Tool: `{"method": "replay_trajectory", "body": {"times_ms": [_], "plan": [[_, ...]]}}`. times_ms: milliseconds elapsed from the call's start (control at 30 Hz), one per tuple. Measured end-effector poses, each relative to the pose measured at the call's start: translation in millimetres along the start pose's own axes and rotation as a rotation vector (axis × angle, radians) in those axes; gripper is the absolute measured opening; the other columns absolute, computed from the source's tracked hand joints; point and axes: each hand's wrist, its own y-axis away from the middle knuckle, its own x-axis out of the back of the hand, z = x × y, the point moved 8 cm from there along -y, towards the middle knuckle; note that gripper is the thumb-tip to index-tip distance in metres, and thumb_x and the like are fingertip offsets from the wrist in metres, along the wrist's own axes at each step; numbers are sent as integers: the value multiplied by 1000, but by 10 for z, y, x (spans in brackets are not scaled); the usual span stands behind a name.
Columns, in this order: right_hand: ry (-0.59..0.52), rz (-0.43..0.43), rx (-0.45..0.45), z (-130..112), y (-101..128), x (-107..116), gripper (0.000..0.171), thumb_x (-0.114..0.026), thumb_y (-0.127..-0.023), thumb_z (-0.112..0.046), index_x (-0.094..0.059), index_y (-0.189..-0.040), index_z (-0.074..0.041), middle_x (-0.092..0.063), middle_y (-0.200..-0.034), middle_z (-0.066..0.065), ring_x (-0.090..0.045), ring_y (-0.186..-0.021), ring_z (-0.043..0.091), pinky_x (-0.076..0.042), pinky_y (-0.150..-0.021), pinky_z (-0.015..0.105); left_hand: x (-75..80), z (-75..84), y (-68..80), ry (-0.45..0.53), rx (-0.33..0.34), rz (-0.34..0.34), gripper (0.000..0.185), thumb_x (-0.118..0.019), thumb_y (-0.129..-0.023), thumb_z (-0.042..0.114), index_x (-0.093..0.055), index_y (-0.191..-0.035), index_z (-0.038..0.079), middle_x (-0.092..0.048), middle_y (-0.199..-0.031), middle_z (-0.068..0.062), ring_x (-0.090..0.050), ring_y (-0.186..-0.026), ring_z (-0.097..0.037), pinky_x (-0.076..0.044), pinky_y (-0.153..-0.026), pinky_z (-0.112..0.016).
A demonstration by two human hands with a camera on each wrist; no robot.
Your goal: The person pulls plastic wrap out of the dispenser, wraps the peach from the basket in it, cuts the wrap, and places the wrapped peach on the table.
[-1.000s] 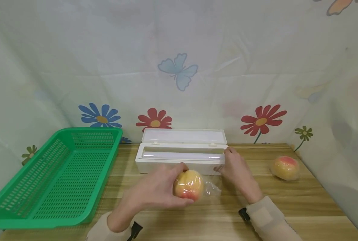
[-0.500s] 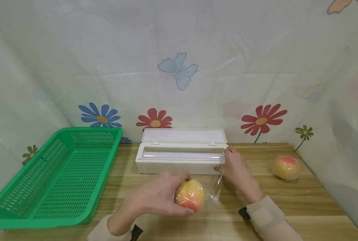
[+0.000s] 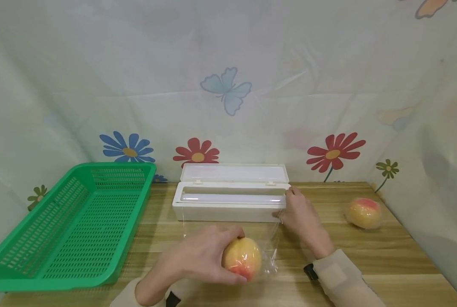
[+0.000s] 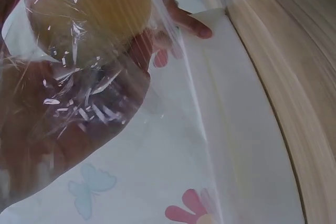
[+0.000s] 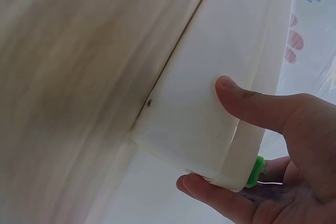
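Note:
My left hand (image 3: 222,256) grips a yellow-red peach (image 3: 246,256) wrapped in clear cling film, low over the wooden table near its front edge. A sheet of film (image 3: 269,238) stretches from the peach back to the open white cling film box (image 3: 228,200). My right hand (image 3: 291,207) grips the right end of that box, thumb on its front wall. In the left wrist view the film-covered peach (image 4: 89,9) fills the top left. The right wrist view shows the thumb (image 5: 252,100) on the box end (image 5: 205,93), beside a green slider (image 5: 256,170).
A second wrapped peach (image 3: 363,212) lies at the right of the table, near the cloth wall. An empty green plastic basket (image 3: 71,221) takes up the left side. Flower-printed cloth closes in the back and the sides.
My left hand has drawn the peach toward the table's near edge, pulling more film out of the box. The right hand has stayed on the box end.

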Motion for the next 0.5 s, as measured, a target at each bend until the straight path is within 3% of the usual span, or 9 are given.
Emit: {"method": "replay_trajectory", "body": {"times_ms": [300,500], "plan": [[12,-33,-28,-12,1,-8,67,-95,-73,-16,-60,-120,17,-61,-115,28,-66,-98,44,-55,-84,57,-20,45,70,39,36,-51,51,-76,-81,58,-58,-114,24,-57,-87,20,-55,-74,1,-48,-62,-18],[12,-10,-15,-1,-7,-7,67,-95,-72,-15,-60,-118,18,-61,-113,28,-66,-96,44,-55,-83,57,-61,88,102,62,44,-103,48,-76,-82,57,-56,-113,25,-57,-86,20,-56,-74,1,-49,-61,-19]]}}
